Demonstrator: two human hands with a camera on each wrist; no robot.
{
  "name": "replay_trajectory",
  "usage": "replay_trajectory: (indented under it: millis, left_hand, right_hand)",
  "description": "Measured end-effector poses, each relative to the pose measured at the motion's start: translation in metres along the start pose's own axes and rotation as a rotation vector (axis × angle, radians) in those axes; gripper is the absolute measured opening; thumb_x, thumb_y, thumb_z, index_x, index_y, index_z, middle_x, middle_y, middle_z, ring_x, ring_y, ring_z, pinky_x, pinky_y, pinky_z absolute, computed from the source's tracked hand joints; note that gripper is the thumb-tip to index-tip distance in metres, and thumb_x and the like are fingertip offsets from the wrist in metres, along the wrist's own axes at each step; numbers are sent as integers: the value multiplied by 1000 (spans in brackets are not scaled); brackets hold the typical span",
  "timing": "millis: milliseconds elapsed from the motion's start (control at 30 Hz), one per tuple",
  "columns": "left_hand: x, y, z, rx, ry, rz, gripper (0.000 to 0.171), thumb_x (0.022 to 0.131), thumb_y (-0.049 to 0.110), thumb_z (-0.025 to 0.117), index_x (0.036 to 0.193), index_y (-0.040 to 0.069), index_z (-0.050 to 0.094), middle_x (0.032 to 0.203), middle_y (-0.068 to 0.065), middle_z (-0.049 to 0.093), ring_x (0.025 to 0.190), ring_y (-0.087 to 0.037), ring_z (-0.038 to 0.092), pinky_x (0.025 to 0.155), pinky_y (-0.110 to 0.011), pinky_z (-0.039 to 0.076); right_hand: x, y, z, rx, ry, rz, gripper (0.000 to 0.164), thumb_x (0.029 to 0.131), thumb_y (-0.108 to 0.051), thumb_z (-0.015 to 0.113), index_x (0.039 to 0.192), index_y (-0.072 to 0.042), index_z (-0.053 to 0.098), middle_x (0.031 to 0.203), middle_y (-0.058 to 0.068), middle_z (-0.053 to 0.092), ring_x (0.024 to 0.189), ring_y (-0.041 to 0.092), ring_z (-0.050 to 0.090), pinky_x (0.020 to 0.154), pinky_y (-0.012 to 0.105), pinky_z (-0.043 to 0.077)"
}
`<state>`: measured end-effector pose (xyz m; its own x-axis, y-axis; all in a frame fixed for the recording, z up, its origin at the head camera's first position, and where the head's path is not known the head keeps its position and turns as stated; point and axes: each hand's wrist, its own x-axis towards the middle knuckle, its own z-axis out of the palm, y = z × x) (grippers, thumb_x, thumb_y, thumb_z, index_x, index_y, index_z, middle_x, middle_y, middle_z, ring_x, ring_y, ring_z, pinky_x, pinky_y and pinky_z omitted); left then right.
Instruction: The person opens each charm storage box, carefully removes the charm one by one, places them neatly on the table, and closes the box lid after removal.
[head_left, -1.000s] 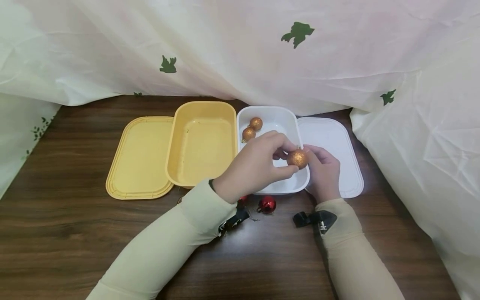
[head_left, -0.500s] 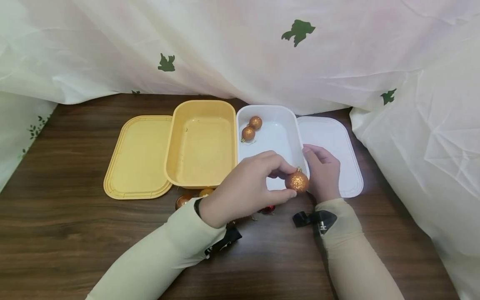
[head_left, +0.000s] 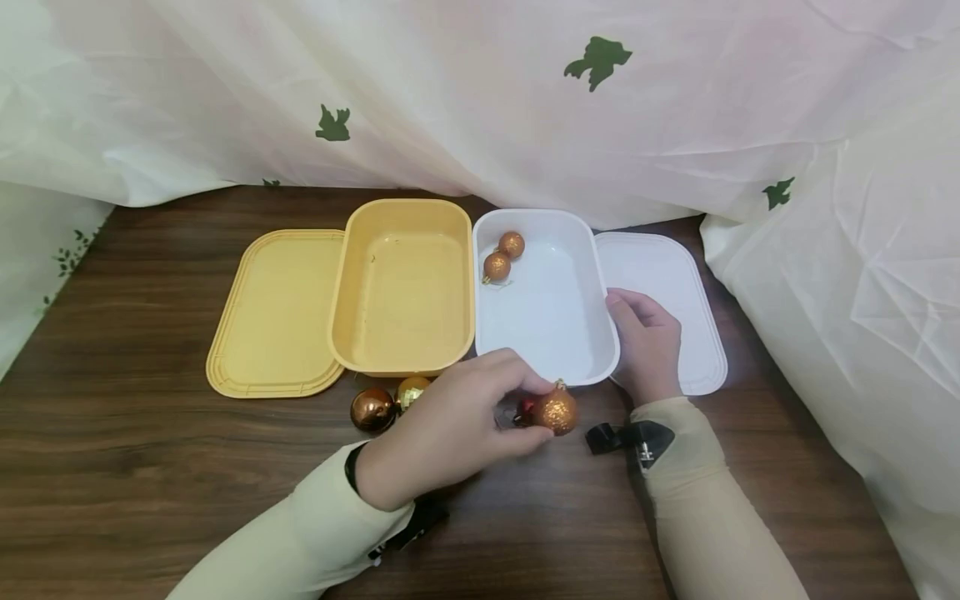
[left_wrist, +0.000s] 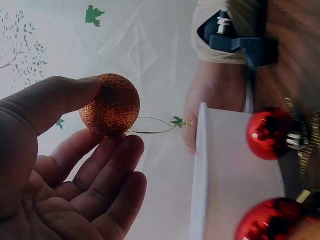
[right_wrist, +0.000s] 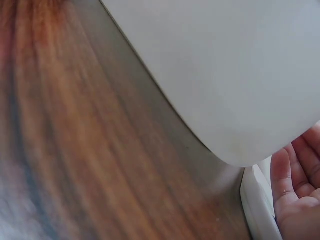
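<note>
Glitter ball: in the head view, pinched by the left hand by the near edge of the white box.
Small balls: gathered near that box's far left corner.
Right hand: touched to the box's right edge; whether it is gripped cannot be told.
Yellow box: set toward the far edge of the bench.
Left wrist view: glitter ball held between thumb and fingers; red balls shown beside the white box.
Right wrist view: right hand partly shown beside the box's rounded corner.

The left hand pinches a glittery orange ball; the right hand touches the white box.
</note>
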<state>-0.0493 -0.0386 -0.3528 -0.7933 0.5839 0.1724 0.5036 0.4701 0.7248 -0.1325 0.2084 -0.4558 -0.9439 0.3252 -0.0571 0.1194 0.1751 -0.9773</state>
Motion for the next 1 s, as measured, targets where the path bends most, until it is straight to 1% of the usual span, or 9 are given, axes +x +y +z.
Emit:
replay_trajectory:
  millis: [200,267,367,467,533,667,767,867,1000]
  left_hand:
    - [-15,-12,4,54,39,17,28,77,27,76,100,18,64,98,11,61,84,0,53,74,-16,45]
    - [-19,-16,5,92,37,14,28,77,27,76,101,18,64,98,11,60,81,0,50,71,-16,45]
    - [-23,-20,8,142,22,6,27,79,26,74,103,19,64,100,11,59,81,0,49,70,-17,45]
    - [-27,-25,10,174,8,7,26,79,26,73,103,20,64,100,12,59,81,-1,50,71,-19,45]
    - [-29,-27,10,183,5,13,24,79,25,73,101,20,65,96,12,60,80,-2,51,70,-19,45]
    - [-31,-32,12,214,26,64,8,80,19,72,86,19,66,84,12,60,76,-4,54,69,-22,47]
    - [-31,-36,14,251,53,88,6,81,15,70,80,18,65,79,11,58,74,-5,53,68,-23,47]
    - [-31,-38,17,264,59,89,4,81,16,69,84,17,66,82,10,60,76,-5,53,70,-24,48]
    - [-31,-39,20,260,63,106,8,82,18,69,89,17,67,85,9,61,78,-5,55,71,-23,48]
  right_hand:
    - [1,2,-1,1,6,14,33,86,-40,64,107,-16,70,105,5,67,93,23,63,69,28,54]
    - [1,2,-1,11,5,22,33,86,-40,64,107,-15,70,106,5,67,94,23,63,69,29,54]
    - [2,2,-1,12,5,27,33,86,-40,64,107,-15,70,106,5,67,94,23,63,69,29,54]
    - [1,2,-1,12,11,20,32,85,-39,65,106,-15,71,104,6,67,93,23,63,69,29,54]
    - [1,2,0,12,15,14,31,85,-38,65,105,-14,71,103,6,67,92,23,63,69,29,53]
    - [1,2,1,15,13,19,31,86,-38,65,105,-14,71,104,6,67,92,24,63,69,29,53]
    - [1,2,1,7,10,24,31,86,-39,65,106,-15,70,104,5,67,93,23,63,70,30,53]
    - [2,2,1,-2,8,28,32,86,-39,64,107,-16,70,105,5,67,94,23,63,70,30,53]
    - [1,2,1,0,9,29,32,86,-39,64,107,-16,70,105,5,67,94,23,63,70,29,54]
